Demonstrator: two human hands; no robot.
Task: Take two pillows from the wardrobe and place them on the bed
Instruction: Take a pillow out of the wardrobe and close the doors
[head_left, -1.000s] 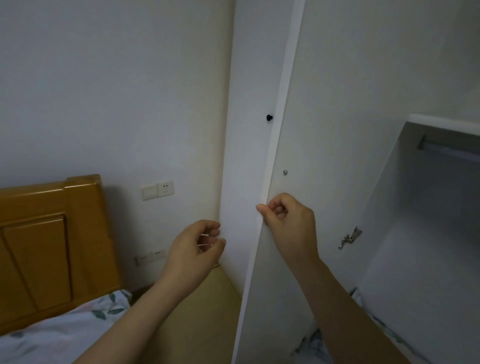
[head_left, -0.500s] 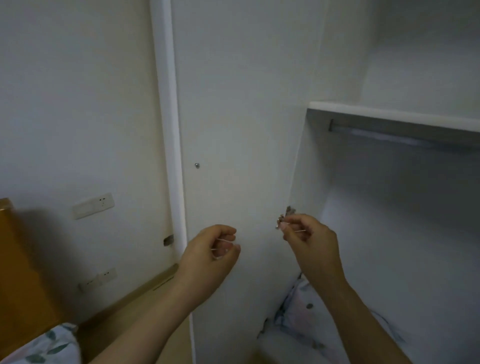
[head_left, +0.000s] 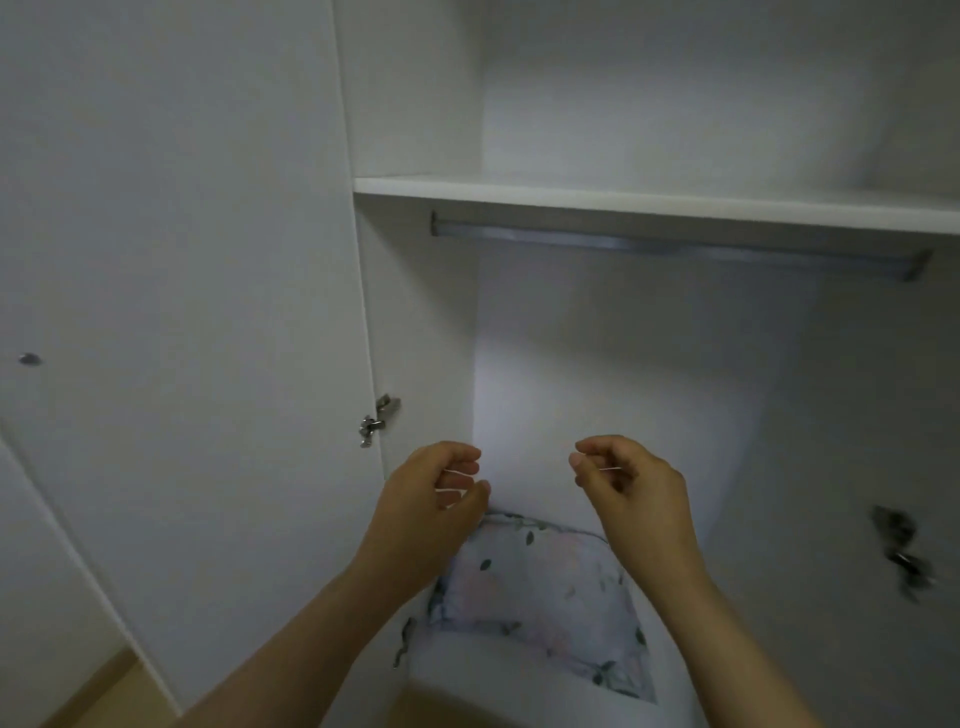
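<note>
The white wardrobe (head_left: 426, 322) stands open in front of me. At its bottom lies a pale floral pillow (head_left: 540, 597), partly hidden behind my arms. My left hand (head_left: 431, 499) hovers above the pillow's left side, fingers loosely curled and holding nothing. My right hand (head_left: 628, 483) hovers above its right side, also loosely curled and holding nothing. Neither hand touches the pillow. I cannot tell whether a second pillow lies beneath it. The bed is out of view.
The open left door (head_left: 182, 312) swings out to my left, its hinge (head_left: 376, 418) at the frame. A shelf (head_left: 649, 200) and a metal hanging rail (head_left: 675, 244) cross above. Another hinge (head_left: 901, 551) sits on the right wall. Wooden floor (head_left: 109, 691) shows bottom left.
My right hand let go of the door edge, and the door swung fully open. My view turned right into the wardrobe. Both hands now hang over the pillow.
</note>
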